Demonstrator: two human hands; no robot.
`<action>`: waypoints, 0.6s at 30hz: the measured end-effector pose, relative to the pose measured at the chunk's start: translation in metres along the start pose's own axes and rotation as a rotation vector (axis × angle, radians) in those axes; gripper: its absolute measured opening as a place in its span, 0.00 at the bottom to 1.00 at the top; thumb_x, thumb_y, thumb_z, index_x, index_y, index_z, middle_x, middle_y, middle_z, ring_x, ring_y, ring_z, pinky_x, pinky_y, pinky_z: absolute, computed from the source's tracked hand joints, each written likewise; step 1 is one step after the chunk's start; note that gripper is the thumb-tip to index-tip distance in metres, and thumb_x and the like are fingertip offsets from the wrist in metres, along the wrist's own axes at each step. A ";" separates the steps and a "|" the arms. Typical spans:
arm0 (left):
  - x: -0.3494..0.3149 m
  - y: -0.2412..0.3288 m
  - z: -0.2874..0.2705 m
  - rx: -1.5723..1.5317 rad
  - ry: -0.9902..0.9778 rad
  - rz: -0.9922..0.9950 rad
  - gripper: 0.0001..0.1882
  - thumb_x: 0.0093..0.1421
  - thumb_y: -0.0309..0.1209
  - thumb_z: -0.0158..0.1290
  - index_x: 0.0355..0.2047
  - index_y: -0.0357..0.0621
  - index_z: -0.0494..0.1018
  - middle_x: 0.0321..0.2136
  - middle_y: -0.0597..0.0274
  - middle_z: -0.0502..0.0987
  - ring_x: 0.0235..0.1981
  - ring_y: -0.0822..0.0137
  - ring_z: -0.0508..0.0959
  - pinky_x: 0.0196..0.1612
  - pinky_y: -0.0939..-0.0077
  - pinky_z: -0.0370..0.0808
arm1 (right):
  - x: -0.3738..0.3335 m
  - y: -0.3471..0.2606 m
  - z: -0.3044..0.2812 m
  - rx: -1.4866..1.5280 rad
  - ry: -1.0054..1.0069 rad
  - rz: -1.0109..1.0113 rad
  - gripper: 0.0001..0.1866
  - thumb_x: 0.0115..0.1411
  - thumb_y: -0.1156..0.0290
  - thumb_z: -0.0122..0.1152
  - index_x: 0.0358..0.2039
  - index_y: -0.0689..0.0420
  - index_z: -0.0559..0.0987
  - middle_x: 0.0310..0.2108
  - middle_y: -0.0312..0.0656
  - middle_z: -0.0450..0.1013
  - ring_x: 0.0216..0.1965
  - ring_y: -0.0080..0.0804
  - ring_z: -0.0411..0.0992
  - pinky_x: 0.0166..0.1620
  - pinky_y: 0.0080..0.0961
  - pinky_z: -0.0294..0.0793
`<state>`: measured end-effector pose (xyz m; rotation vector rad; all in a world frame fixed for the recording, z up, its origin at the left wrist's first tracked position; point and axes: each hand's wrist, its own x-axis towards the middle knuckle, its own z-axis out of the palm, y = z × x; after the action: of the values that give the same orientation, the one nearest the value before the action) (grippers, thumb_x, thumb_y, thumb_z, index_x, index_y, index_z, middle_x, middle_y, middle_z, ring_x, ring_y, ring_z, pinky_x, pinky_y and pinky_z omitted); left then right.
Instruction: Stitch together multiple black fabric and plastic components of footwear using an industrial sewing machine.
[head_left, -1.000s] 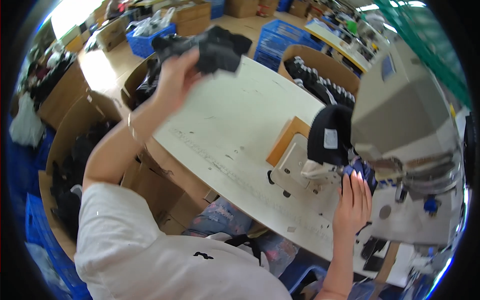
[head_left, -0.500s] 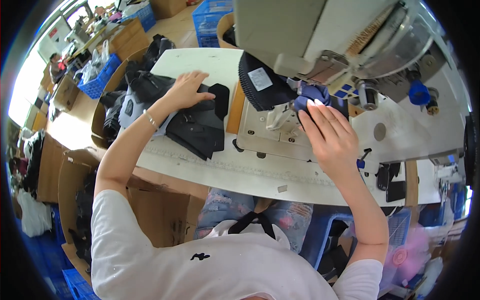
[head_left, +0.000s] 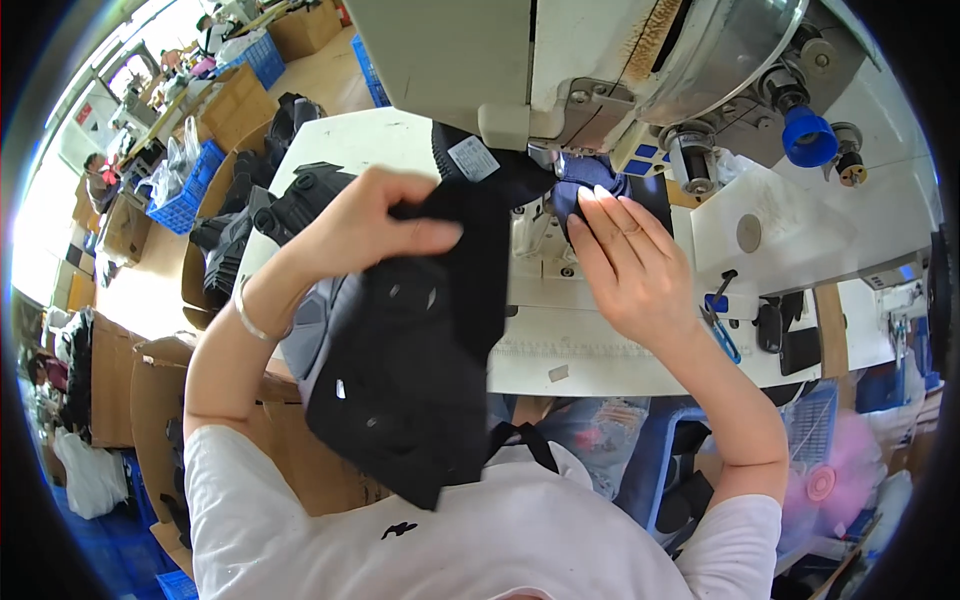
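Observation:
My left hand [head_left: 385,220] is closed on the upper left part of a black fabric piece [head_left: 430,340]. The piece is raised and hangs down past the table's front edge, with small shiny metal bits on it. Dark fabric with a white label [head_left: 473,158] reaches from the piece's top to the needle area of a sewing machine [head_left: 520,125]; I cannot tell whether they are joined. My right hand [head_left: 640,265] lies with outstretched fingers on bunched navy fabric [head_left: 600,178] beside the needle area, its thumb hidden.
More black pieces [head_left: 305,195] lie on the white table [head_left: 350,140] at the left. Cardboard boxes stand left of it. Blue-handled snips [head_left: 722,335] and a black phone-like object [head_left: 800,350] rest at the right. A blue crate [head_left: 650,470] and a pink fan [head_left: 820,485] stand below.
My left hand has taken hold of a black piece from the table and lifted it toward me. My right hand stays on the navy fabric. The view has shifted slightly.

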<state>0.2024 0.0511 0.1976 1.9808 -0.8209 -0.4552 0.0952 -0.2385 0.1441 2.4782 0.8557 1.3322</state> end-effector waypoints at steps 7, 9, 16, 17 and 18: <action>0.055 -0.005 0.004 -0.268 0.330 -0.046 0.13 0.63 0.30 0.62 0.44 0.34 0.82 0.38 0.66 0.83 0.37 0.76 0.78 0.44 0.80 0.75 | 0.003 0.000 0.004 0.016 0.010 -0.016 0.12 0.55 0.73 0.62 0.39 0.64 0.83 0.45 0.51 0.81 0.48 0.43 0.81 0.58 0.37 0.78; 0.059 0.002 0.007 -0.250 0.448 -0.050 0.15 0.60 0.26 0.59 0.48 0.35 0.80 0.43 0.56 0.83 0.46 0.65 0.80 0.54 0.67 0.73 | 0.003 0.001 0.003 0.015 0.021 -0.019 0.12 0.55 0.73 0.62 0.39 0.64 0.84 0.45 0.51 0.82 0.48 0.43 0.81 0.58 0.37 0.78; 0.087 0.006 -0.003 -0.164 0.465 -0.029 0.16 0.60 0.26 0.60 0.48 0.35 0.80 0.43 0.56 0.83 0.46 0.64 0.80 0.54 0.67 0.73 | -0.002 0.003 0.009 0.042 0.059 0.009 0.09 0.56 0.74 0.65 0.37 0.62 0.85 0.44 0.48 0.82 0.47 0.40 0.81 0.58 0.36 0.77; 0.085 0.005 -0.003 -0.148 0.468 -0.027 0.16 0.60 0.26 0.60 0.48 0.35 0.80 0.44 0.56 0.83 0.46 0.64 0.80 0.54 0.67 0.73 | -0.002 0.003 0.010 0.038 0.077 0.009 0.08 0.55 0.74 0.66 0.36 0.62 0.85 0.44 0.47 0.82 0.47 0.40 0.81 0.58 0.35 0.77; 0.090 0.006 -0.005 -0.130 0.466 -0.022 0.16 0.60 0.26 0.60 0.48 0.35 0.80 0.44 0.55 0.83 0.46 0.64 0.79 0.54 0.66 0.73 | -0.002 0.003 0.010 0.036 0.078 0.014 0.08 0.55 0.74 0.66 0.36 0.62 0.85 0.44 0.47 0.82 0.47 0.40 0.81 0.58 0.35 0.77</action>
<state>0.2670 -0.0116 0.2055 1.8702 -0.4630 -0.0481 0.1037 -0.2415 0.1383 2.4782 0.8885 1.4387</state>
